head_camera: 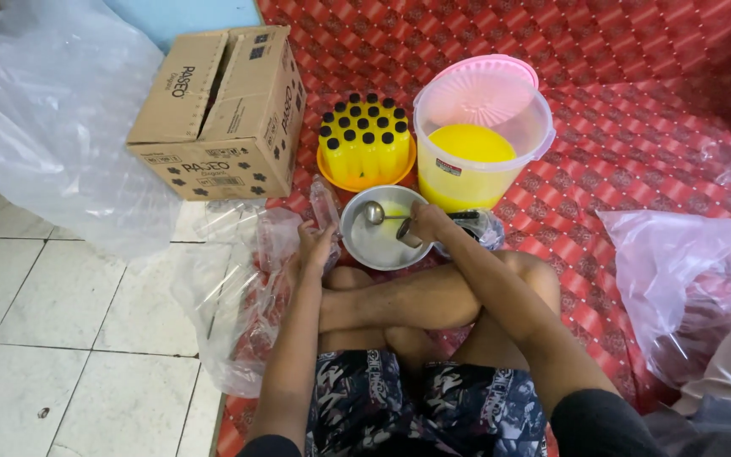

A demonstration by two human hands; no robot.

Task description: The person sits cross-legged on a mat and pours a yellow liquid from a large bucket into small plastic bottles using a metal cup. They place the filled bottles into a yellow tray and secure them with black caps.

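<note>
From the head view, the person sat cross-legged on a red patterned mat (pixel 636 127), and everything ran off the steel bowl (pixel 380 228) in front of the knees. The right hand (pixel 427 222) sat at the bowl's right rim, fingers curled shut around a small dark funnel-like piece (pixel 408 234), though its exact kind was hard to tell. A metal ladle (pixel 376 213) lay in the bowl, cup toward the far-left side, with a little yellow liquid pooled beneath it. Left of the bowl, the left hand (pixel 315 245) was clamped on an empty clear bottle (pixel 324 206), holding it upright just beside the rim. Beyond the bowl stood an orange tray of filled yellow bottles (pixel 366 144) with black caps, and to the bowl's far right a clear tub of yellow liquid (pixel 475 156) with a pink lid (pixel 481 91) leaning on its back edge. Farther left of the bowl were a cardboard box (pixel 222 110) and clear plastic bags (pixel 52 118). By the look of it, the step in hand was readying an empty bottle for filling; the next move would call for seating the piece squarely in the bottle's mouth and keeping the bottle steady and upright.
</note>
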